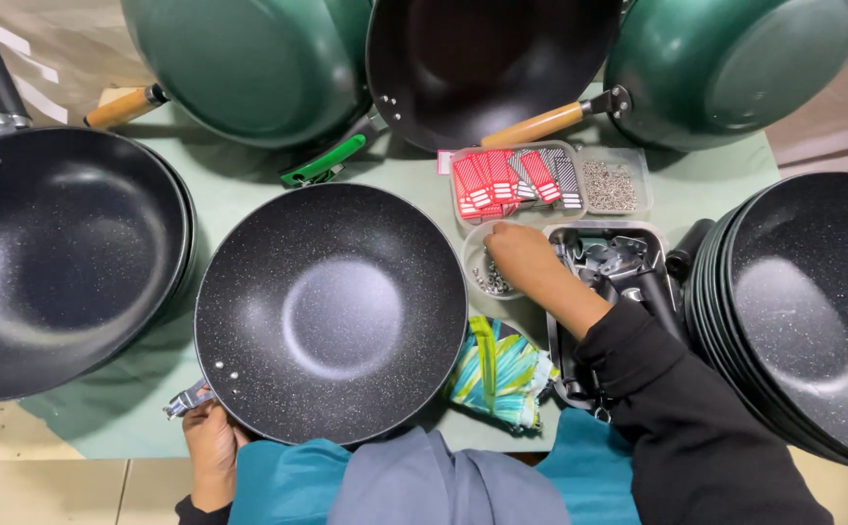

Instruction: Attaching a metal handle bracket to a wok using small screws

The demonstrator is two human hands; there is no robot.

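A speckled black wok [331,311] sits at the centre of the green tabletop [239,190], its bare metal handle bracket [187,400] pointing to 7 o'clock. The left hand [212,449] rests at that bracket, fingers curled under the rim and gripping it. The right hand [529,264] reaches to 2 o'clock of the wok, its fingers bunched and dipped into a small clear bowl of screws [487,275]; whether they pinch a screw I cannot tell. Just right of the bowl stands a metal tray of handle parts [618,258]. At 12 o'clock of the bowl lie a box of red and grey tags [511,180] and a box of small rivets [613,183]. Stacks of woks [803,301] flank both sides.
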